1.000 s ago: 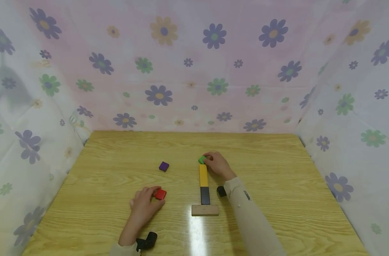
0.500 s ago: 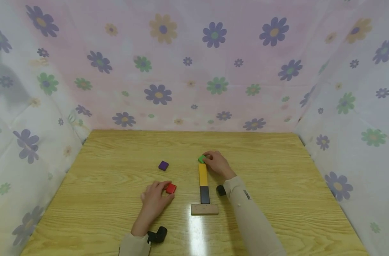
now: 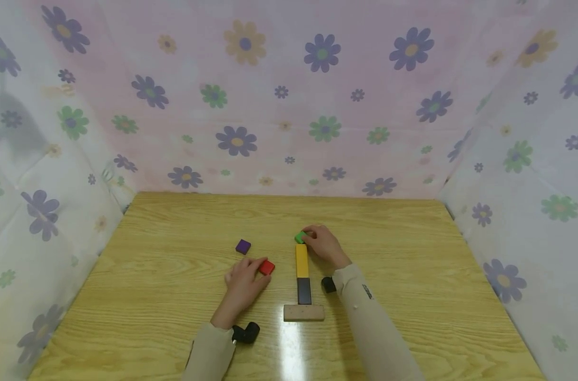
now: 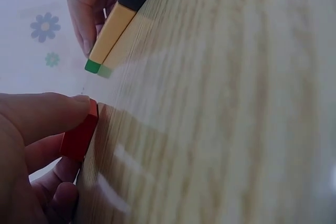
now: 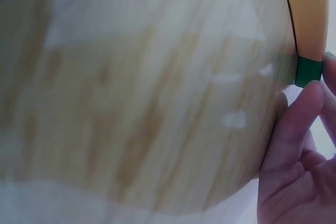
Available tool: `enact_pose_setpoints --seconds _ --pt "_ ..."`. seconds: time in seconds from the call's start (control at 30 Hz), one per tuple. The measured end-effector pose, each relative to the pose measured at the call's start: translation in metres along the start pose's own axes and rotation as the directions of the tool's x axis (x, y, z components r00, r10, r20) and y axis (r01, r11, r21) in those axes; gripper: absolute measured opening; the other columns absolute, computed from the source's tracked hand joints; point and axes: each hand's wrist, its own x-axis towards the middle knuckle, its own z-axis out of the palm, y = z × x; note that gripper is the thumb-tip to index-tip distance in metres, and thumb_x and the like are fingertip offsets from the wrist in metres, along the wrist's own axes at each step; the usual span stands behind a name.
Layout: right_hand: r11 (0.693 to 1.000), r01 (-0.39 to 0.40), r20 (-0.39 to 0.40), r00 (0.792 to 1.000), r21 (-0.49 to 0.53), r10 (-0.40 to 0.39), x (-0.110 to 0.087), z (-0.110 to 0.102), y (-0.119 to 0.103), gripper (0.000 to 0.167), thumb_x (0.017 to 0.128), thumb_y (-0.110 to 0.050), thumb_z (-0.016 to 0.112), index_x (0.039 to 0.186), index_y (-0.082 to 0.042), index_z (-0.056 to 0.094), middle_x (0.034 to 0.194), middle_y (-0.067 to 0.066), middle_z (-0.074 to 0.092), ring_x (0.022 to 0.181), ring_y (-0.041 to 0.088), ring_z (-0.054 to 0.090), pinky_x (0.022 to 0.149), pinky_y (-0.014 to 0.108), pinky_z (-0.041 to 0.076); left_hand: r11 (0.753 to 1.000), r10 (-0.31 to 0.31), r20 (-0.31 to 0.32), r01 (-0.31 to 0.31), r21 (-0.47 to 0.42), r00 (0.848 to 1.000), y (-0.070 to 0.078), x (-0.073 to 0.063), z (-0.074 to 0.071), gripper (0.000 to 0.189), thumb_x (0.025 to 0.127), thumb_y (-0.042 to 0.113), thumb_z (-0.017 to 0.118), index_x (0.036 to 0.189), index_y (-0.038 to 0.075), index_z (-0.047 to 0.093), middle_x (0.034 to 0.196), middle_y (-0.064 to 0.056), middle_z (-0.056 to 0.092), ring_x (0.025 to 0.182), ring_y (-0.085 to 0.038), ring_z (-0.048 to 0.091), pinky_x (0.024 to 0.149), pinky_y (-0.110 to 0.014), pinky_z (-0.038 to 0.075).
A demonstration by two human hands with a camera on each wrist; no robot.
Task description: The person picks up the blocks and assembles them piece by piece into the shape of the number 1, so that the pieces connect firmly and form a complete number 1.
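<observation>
My left hand [image 3: 243,287] pinches a flat red block [image 3: 267,267] low over the wooden table, left of a line of blocks. In the left wrist view, finger and thumb lie against the sides of the red block [image 4: 80,139]. At the far end of the line, my right hand [image 3: 324,246] holds a small green block [image 3: 300,237] between thumb and fingers. The right wrist view has this green block [image 5: 308,72] against the end of the yellow block [image 5: 310,11]. Below the yellow block [image 3: 302,260] come a black block [image 3: 304,291] and a crosswise tan block [image 3: 304,313].
A purple block [image 3: 243,246] lies on the table [image 3: 393,227] beyond my left hand. Black wrist-worn pieces show at the left wrist [image 3: 247,333] and beside the right sleeve [image 3: 328,284]. A flowered cloth [image 3: 265,106] stands around the back and sides.
My left hand has carried the red block to the right and away from me, nearer the line. The right hand stays at the green block; the other blocks have not moved.
</observation>
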Motion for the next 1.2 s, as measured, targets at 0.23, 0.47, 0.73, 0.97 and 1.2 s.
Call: enact_pose_setpoints --seconds 0.23,0.47,0.73,0.97,1.2 --pt "1.0 0.003 -0.006 1.0 -0.015 -0.003 -0.001 0.0 0.0 0.03 0.09 -0.027 0.053 0.116 -0.014 0.058 0.099 0.007 0.053 0.083 0.019 0.049 0.073 0.037 0.041 1.0 0.011 0.009 -0.011 0.008 1.0 0.004 0.012 0.006 0.044 0.08 0.035 0.063 0.122 0.021 0.056 0.102 0.003 0.05 0.094 -0.02 0.04 0.076 -0.043 0.017" --pt "1.0 0.003 -0.017 1.0 -0.028 -0.003 -0.001 0.0 0.001 0.03 0.09 -0.027 0.053 0.116 -0.014 0.059 0.098 0.006 0.054 0.081 0.019 0.048 0.071 0.036 0.04 0.999 0.005 0.028 -0.006 0.036 1.0 0.009 0.023 0.011 0.045 0.081 0.038 0.061 0.123 0.022 0.055 0.103 0.002 0.049 0.091 -0.019 0.039 0.072 -0.041 0.018" --pt "1.0 0.006 -0.017 1.0 -0.031 -0.007 0.0 0.0 0.0 0.03 0.089 -0.027 0.053 0.116 -0.014 0.059 0.096 0.006 0.054 0.08 0.018 0.047 0.07 0.035 0.04 0.999 0.014 0.002 -0.014 0.032 1.0 0.015 0.037 0.016 0.04 0.082 0.037 0.06 0.12 0.023 0.057 0.101 0.001 0.05 0.09 -0.02 0.041 0.071 -0.043 0.02" --pt "0.999 0.014 -0.006 1.0 -0.038 -0.014 0.001 -0.002 0.0 0.03 0.09 -0.027 0.053 0.116 -0.014 0.059 0.093 0.005 0.053 0.077 0.018 0.046 0.066 0.032 0.039 0.999 -0.025 -0.022 0.026 0.028 0.999 0.023 0.048 0.017 0.036 0.08 0.039 0.063 0.113 0.024 0.061 0.087 0.004 0.049 0.082 -0.018 0.041 0.068 -0.042 0.019" --pt "0.999 0.01 -0.005 1.0 -0.037 -0.01 0.002 -0.001 0.0 0.029 0.09 -0.027 0.053 0.115 -0.014 0.059 0.092 0.005 0.054 0.077 0.018 0.046 0.066 0.033 0.039 0.998 -0.055 -0.056 0.058 0.038 0.997 0.026 0.058 0.024 0.033 0.08 0.043 0.061 0.11 0.027 0.062 0.078 0.007 0.045 0.079 -0.017 0.039 0.07 -0.042 0.018"
